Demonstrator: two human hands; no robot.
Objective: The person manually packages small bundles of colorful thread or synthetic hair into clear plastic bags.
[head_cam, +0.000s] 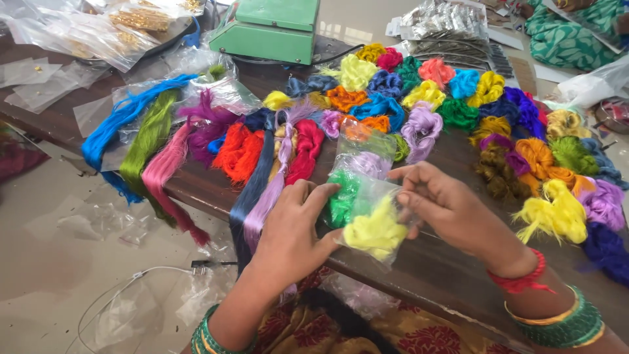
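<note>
Left hand (291, 229) and right hand (439, 206) both grasp a clear packet (373, 219) of yellow thread; advisable: fingers (406, 196) pinch the open edge, keeping fibres below the fingertips

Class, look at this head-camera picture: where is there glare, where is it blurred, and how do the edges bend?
Head view: daylight glares off the clear bags at top left and the pale floor; the left hand and right hand on the plastic packet look slightly soft; the wooden table edge bows with wide-angle distortion.
</note>
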